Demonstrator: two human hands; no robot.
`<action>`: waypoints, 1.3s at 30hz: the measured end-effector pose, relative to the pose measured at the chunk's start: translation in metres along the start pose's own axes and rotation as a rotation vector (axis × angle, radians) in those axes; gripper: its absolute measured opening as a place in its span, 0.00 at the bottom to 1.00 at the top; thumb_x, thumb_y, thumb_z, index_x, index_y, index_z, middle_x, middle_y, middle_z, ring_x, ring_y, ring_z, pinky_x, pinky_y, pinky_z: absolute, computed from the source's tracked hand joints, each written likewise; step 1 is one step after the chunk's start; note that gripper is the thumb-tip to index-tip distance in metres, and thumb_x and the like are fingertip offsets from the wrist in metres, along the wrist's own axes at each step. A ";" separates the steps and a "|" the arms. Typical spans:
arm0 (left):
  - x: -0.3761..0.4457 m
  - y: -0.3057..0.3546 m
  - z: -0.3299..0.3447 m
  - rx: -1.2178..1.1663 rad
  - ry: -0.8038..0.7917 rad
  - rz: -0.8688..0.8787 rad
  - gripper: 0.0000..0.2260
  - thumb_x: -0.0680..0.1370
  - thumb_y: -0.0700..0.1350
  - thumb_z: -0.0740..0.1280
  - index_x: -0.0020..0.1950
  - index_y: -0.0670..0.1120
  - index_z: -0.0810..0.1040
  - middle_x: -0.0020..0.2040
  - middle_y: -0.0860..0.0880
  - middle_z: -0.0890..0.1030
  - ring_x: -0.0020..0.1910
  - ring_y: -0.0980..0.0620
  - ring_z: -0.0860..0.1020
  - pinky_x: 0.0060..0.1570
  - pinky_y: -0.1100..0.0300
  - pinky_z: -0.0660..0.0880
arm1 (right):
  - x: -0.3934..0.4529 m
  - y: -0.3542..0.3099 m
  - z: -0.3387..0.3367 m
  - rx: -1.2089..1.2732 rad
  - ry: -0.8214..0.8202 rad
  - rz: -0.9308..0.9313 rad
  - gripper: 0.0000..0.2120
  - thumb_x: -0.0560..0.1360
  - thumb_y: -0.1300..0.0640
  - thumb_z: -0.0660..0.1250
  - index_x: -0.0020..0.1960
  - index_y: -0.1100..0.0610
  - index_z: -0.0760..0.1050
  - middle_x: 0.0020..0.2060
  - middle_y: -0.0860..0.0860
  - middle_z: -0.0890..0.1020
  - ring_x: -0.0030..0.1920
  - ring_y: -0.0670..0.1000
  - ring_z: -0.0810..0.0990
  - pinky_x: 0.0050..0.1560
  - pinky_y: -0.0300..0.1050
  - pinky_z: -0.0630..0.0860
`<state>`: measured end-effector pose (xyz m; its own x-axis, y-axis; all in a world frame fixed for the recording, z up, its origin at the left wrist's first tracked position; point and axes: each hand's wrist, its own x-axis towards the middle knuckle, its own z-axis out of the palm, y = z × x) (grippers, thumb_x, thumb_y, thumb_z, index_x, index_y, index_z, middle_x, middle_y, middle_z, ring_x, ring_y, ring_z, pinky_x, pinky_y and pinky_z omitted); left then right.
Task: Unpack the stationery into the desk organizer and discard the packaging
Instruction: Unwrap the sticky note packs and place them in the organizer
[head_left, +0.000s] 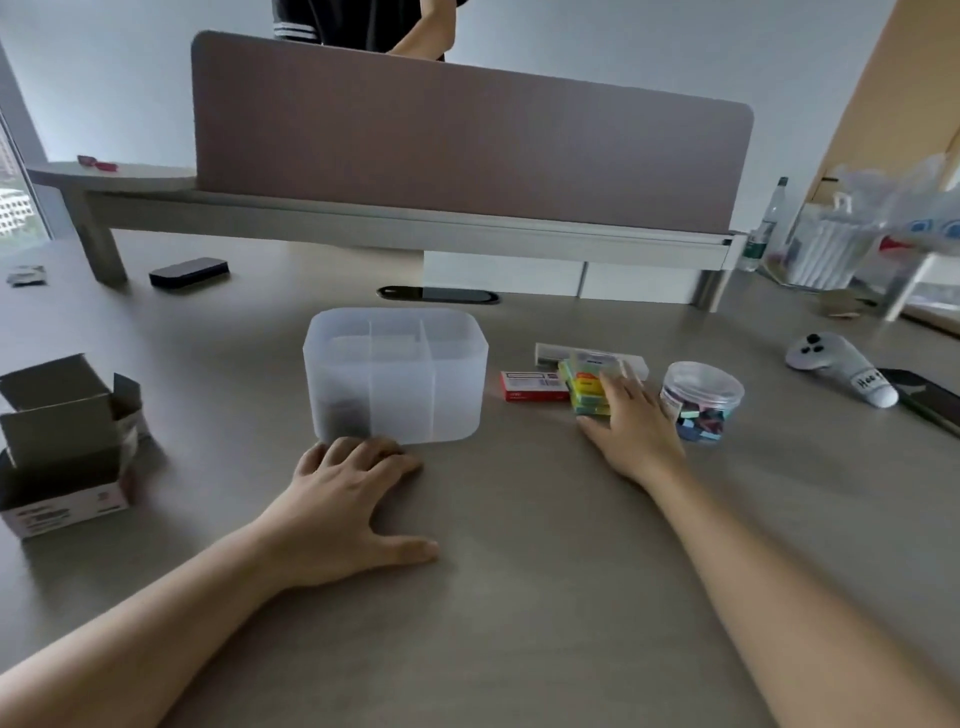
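Observation:
A translucent white desk organizer (396, 374) with inner dividers stands at the middle of the desk; something dark shows low in its left compartment. My left hand (348, 493) rests on the desk just in front of it, fingers curled under, holding nothing. My right hand (631, 423) lies over a packet of coloured sticky notes (587, 387), fingers on its top and thumb at its near side. A small red box (532, 386) lies left of the packet, a flat white box (558, 353) behind it. A clear round tub of coloured clips (701, 400) stands to the right.
An opened grey cardboard box (62, 441) sits at the left edge. A black case (188, 271), a grey controller (836, 366) and a dark phone (930, 397) lie around. A raised shelf with a mauve partition (467, 145) crosses the back; a person stands behind it.

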<state>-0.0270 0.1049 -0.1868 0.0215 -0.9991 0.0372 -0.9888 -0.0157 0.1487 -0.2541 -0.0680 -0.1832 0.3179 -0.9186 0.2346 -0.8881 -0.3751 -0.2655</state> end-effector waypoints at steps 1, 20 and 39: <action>0.000 0.000 0.000 -0.001 -0.001 -0.001 0.60 0.42 0.81 0.31 0.70 0.58 0.55 0.71 0.57 0.57 0.71 0.54 0.53 0.72 0.56 0.46 | 0.001 0.000 -0.001 -0.005 0.021 -0.002 0.27 0.75 0.51 0.61 0.70 0.56 0.58 0.71 0.56 0.62 0.71 0.56 0.60 0.70 0.54 0.60; -0.003 0.026 -0.009 -0.868 0.265 -0.062 0.23 0.66 0.51 0.72 0.58 0.51 0.71 0.55 0.55 0.75 0.53 0.54 0.75 0.52 0.61 0.72 | -0.055 -0.073 -0.027 1.129 -0.014 -0.151 0.08 0.73 0.71 0.61 0.48 0.62 0.76 0.34 0.47 0.79 0.29 0.38 0.79 0.29 0.33 0.77; 0.000 0.014 -0.018 -1.354 0.217 -0.070 0.12 0.73 0.36 0.65 0.48 0.52 0.70 0.42 0.49 0.79 0.37 0.53 0.80 0.29 0.63 0.77 | -0.065 -0.101 -0.013 1.089 -0.115 -0.260 0.10 0.71 0.66 0.66 0.38 0.51 0.76 0.36 0.46 0.79 0.33 0.38 0.80 0.33 0.32 0.78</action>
<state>-0.0382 0.1058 -0.1675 0.2109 -0.9697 0.1234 -0.0714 0.1106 0.9913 -0.1894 0.0308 -0.1592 0.5295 -0.7817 0.3294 -0.0448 -0.4135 -0.9094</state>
